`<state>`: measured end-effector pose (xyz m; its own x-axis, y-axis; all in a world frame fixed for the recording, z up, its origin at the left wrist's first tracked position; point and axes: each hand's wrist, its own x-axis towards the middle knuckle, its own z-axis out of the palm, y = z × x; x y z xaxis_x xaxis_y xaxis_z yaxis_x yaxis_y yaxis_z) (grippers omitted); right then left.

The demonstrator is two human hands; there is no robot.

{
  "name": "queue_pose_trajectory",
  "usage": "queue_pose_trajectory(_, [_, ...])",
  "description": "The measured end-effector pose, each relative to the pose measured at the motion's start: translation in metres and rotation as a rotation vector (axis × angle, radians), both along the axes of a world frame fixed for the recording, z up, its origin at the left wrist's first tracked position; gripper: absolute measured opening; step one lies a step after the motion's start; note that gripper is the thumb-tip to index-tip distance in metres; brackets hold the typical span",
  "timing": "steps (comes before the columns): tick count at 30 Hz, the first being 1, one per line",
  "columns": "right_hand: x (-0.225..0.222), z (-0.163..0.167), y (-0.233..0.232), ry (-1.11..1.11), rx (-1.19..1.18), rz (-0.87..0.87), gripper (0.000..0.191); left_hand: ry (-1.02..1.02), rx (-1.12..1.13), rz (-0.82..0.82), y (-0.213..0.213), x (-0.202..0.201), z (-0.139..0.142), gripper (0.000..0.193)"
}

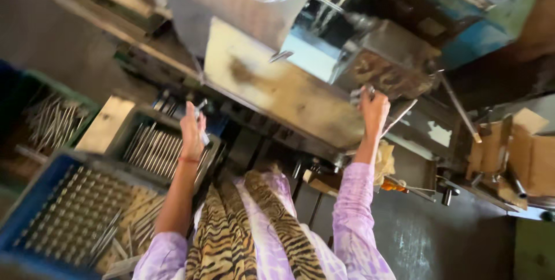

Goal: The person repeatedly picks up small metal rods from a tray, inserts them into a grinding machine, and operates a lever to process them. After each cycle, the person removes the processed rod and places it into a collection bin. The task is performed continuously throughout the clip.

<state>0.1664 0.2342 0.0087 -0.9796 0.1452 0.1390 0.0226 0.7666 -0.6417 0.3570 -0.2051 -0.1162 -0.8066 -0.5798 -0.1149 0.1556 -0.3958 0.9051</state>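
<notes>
Near edge: purple tie-dye sleeves and a tiger-stripe scarf [231, 239] fill bottom centre; view is tilted, so "up" runs toward the machine.

Bottom L: blue tray [23, 210] w/ rows of upright metal pins, some loose rods lying at its R edge. Just beyond it, a grey metal bin [124, 126] full of thin metal rods [153, 147] laid parallel.

Left hand [192, 131] sits over the far R corner of that bin, fingers curled shut around a short metal rod [202, 119]; one end sticks out above the fist, the other below. Red thread on the wrist. Hand is above the rod pile, can't tell if it touches the pile. Bin rim is just beside the hand on its R; dark gap betw bin and machine base.

Right hand [374, 109] is raised farther out, arm nearly straight, fingers closed on a small metal part [361, 92] at the lower edge of the machine's shiny block [376, 63]. Part is blurry, can't tell its shape or whether it's loose or fixed to the machine.

Betw the two hands: a slanted, worn cream panel [277, 89], its lower edge running diag. Open room under it, above the lap.

R side: a thin rod lever [459, 109] w/ pale tip, then cardboard pieces [509, 153], well apart from the right hand. Far L: green crate [87, 106] w/ more rods. Far top: blue-green machine housing [491, 19].
</notes>
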Motion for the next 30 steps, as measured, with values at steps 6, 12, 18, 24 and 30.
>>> queue_pose_trajectory(6, [0.071, -0.031, -0.138, -0.22, -0.647, 0.443, 0.029, 0.282, -0.483, 0.267, -0.008, 0.011, 0.018, 0.008])
queue_pose_trajectory(12, [0.168, -0.064, -0.279, -0.042, -0.334, 0.798, 0.015, 0.312, 0.629, 0.166, 0.007, 0.024, 0.042, 0.025])
queue_pose_trajectory(18, [0.196, -0.064, -0.303, 0.048, -0.276, 0.712, 0.026, 0.441, 0.368, -0.007, 0.009, 0.046, 0.023, 0.021])
queue_pose_trajectory(24, [0.2, -0.08, -0.298, -0.082, -0.468, 0.67, 0.033, 0.382, 0.211, -0.11, 0.011, 0.048, 0.015, 0.018])
queue_pose_trajectory(30, [0.214, -0.091, -0.287, -0.045, -0.743, 0.7, 0.034, 0.336, 0.737, 0.039, 0.002, 0.041, 0.035, 0.012])
